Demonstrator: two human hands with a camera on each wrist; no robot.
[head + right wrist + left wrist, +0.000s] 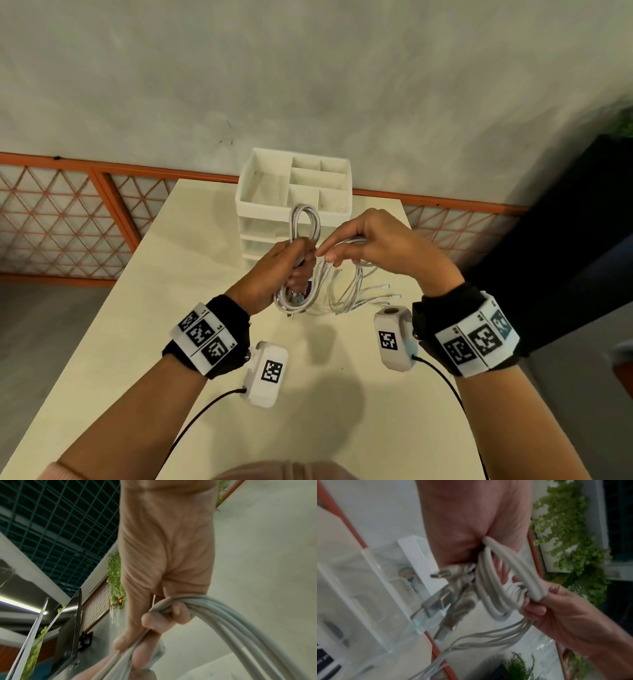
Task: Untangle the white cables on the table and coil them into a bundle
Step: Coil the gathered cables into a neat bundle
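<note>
We are seeing the left hand [274,270] gripping the middle of a coil [305,236] of white cables, fingers curled tight round the gathered strands. The right hand [380,243] is holding the loose run of the same cables [346,274], strands draped over its curled fingers [163,616] and pinched against the thumb, with two fingertips reaching toward the left fist.

The cables are smooth, round, matte white cords, thin and limp. In the left wrist view, several strands are lying side by side in neat parallel turns [493,591], and silver metal plugs [447,628] are sticking out of the fist, though blur is hiding their exact type. The coil is standing as a narrow elongated oval, its long axis running upright, one loop rising above the fist and the other end hanging below it. The loose strands are arcing from the right hand down toward the table [144,308], where small white connector tips [387,294] are fanning out to the right, lying on the surface.

Everything is being held above the middle of the pale, smooth table, just in front of a white plastic organiser [294,192] with open square compartments on top and clear drawers beneath. Both wrists are wearing black straps with white marker blocks [205,337]. Behind the table, an orange lattice rail [61,219] is running under a mottled grey wall.
</note>
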